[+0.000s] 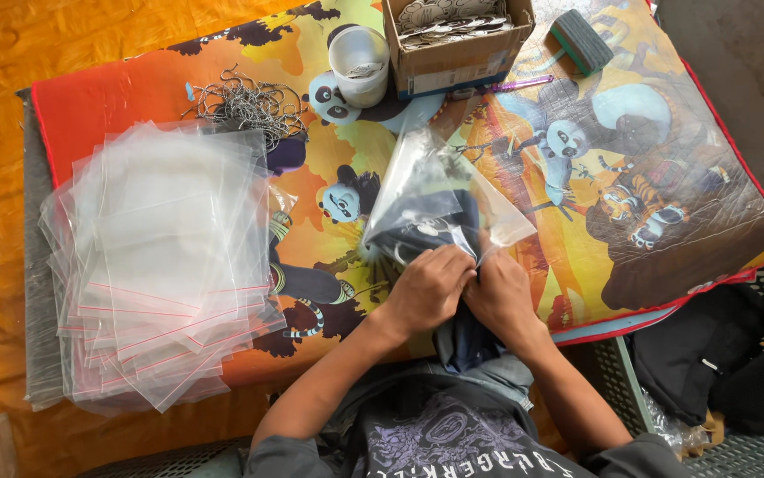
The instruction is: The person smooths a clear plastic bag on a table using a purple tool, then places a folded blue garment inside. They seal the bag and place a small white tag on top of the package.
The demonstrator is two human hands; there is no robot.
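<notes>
At frame centre, left hand [426, 288] and right hand [499, 296] pinch a clear zip-top plastic bag [439, 199] open, seemingly feeding dark folded cloth [430, 221] inside.

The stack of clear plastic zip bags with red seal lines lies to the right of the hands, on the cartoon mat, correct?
Not quite: the head view shows the stack of clear plastic zip bags to the left of the hands, the left hand and right hand. It does lie on the cartoon mat.

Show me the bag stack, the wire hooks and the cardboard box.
bag stack [165, 265], head view, middle of the top bag
wire hooks [249, 104], head view, centre of the pile
cardboard box [453, 66], head view, front wall
</notes>
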